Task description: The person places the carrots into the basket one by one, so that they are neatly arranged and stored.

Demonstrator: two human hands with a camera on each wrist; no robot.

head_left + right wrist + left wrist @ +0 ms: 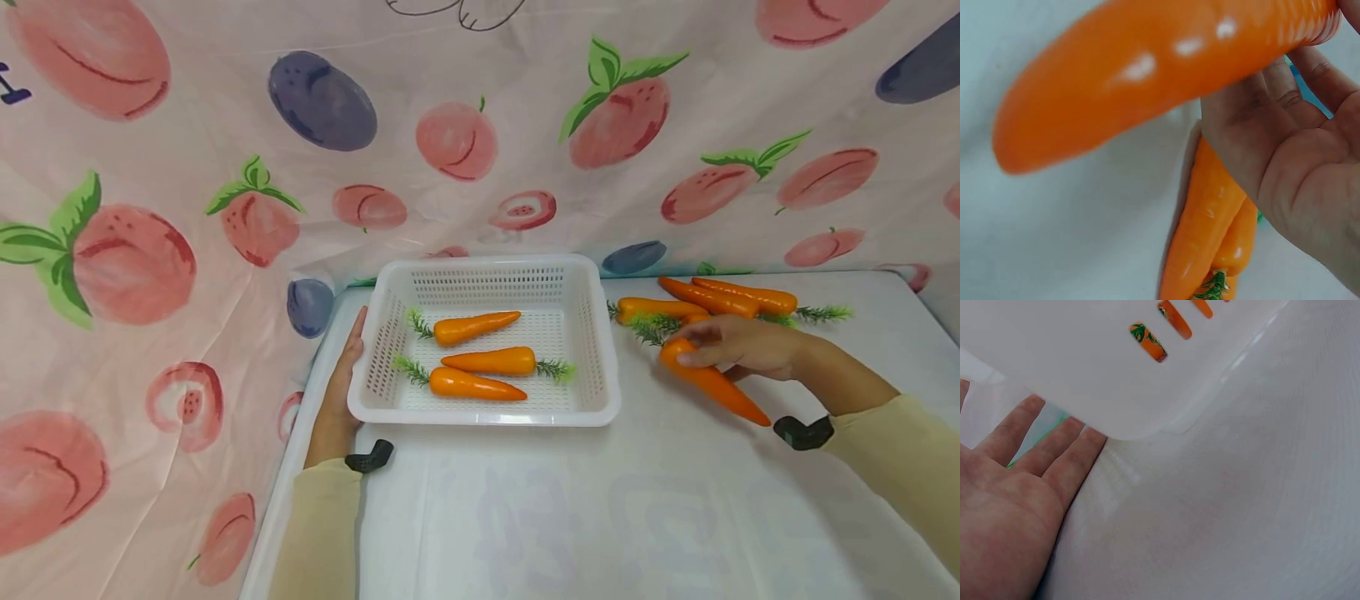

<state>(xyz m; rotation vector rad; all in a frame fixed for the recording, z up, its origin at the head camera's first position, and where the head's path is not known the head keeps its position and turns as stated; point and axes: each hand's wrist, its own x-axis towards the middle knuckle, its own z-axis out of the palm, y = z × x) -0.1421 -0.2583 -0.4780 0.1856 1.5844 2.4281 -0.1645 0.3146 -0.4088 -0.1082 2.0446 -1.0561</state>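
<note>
My right hand holds a carrot between thumb and fingers, its leafy top toward the basket and its tip slanting down to the right. In the right wrist view that carrot crosses the top of the picture, with other carrots lying below. A white slotted basket stands at the middle, and inside it lie three carrots with green tops. Along the basket's left side is my left hand; the left wrist view shows its fingers straight against the basket wall.
Several more carrots lie heaped on the white table, right of the basket near the back edge. A fruit-printed cloth hangs behind the table and down its left side.
</note>
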